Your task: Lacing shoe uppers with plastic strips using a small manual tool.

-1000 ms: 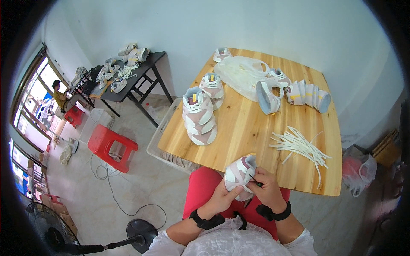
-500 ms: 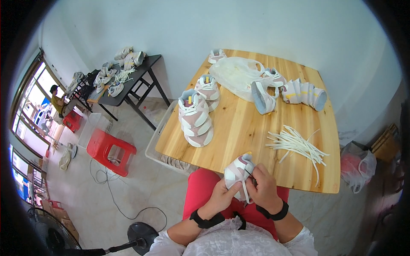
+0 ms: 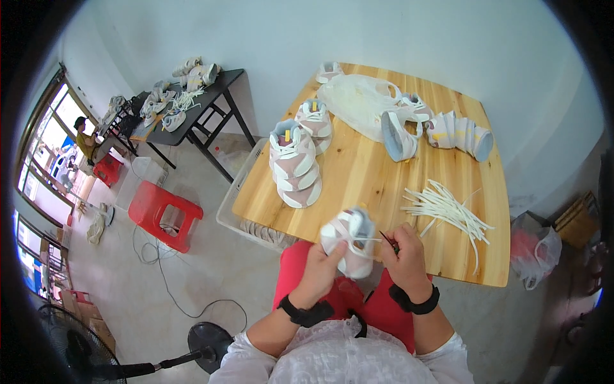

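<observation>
My left hand is closed on a white and pinkish shoe upper, held above my lap by the table's front edge. The shoe is slightly blurred, with its opening toward the upper right. A white lace stretches from it toward my right hand. That hand is closed around a thin dark tool with a pointed tip; its exact kind is unclear. Stacked shoe uppers stand at the table's left, their white laces fitted. A bundle of loose white laces lies to the right.
On the wooden table are a clear plastic bag and a row of nested uppers. A bin sits under the left edge. Leftward are a red stool, a fan, a black table and a seated person.
The shoe upper has turned and risen a little in my left hand. My right hand has moved away from it to the right, and the dark tool now shows.
</observation>
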`<state>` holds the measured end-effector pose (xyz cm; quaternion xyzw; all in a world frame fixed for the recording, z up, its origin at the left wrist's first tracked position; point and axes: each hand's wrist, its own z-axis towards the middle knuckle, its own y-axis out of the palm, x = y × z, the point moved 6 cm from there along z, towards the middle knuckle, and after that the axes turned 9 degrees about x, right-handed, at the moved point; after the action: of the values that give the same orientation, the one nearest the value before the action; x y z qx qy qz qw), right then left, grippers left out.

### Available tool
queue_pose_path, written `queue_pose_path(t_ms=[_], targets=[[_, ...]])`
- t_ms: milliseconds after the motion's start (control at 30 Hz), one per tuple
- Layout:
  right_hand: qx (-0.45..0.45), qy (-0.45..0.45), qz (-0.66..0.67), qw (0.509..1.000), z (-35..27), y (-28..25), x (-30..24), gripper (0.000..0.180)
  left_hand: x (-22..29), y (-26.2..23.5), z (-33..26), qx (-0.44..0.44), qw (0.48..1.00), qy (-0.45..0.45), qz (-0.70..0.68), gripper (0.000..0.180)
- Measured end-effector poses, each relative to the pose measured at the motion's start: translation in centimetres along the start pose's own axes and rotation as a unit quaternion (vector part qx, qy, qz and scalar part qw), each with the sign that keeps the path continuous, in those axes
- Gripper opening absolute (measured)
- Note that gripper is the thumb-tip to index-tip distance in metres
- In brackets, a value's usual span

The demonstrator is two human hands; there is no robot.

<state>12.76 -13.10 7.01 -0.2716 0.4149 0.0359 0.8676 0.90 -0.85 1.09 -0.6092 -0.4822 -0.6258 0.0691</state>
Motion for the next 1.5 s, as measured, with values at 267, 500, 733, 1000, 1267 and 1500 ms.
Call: queue_pose_path(t_ms=[267, 500, 733, 1000, 1267, 1500], targets=[[0.088, 0.0, -0.103, 0.991, 1.3, -1.6, 2.4, 0.005, 0.1, 0.3, -0.3, -0.046, 0.999, -0.024, 0.002, 0.03], [-0.049, 0.032, -0.002, 0.998, -0.5, -0.3, -2.0, 0.015, 0.7, -0.1, 0.6, -0.027, 1.0, -0.009, -0.001, 0.028], [-0.046, 0.015, 0.054, 0.997, -0.4, 2.0, -2.1, 0.015, -0.5, 0.7, 0.1, -0.051, 0.998, -0.032, 0.002, 0.028], [-0.103, 0.039, 0.014, 0.994, 0.1, 2.3, -1.5, 0.014, -1.1, 0.5, -0.2, -0.08, 0.995, -0.056, 0.011, 0.026], [-0.01, 0.029, -0.081, 0.996, 1.1, 2.7, 0.0, 0.01, -0.5, 0.4, 0.4, -0.018, 1.0, -0.015, 0.013, 0.025], [-0.085, 0.087, 0.154, 0.981, 1.0, 1.5, -1.2, 0.009, 1.1, 0.0, 1.6, 0.018, 0.998, -0.022, -0.051, 0.025]])
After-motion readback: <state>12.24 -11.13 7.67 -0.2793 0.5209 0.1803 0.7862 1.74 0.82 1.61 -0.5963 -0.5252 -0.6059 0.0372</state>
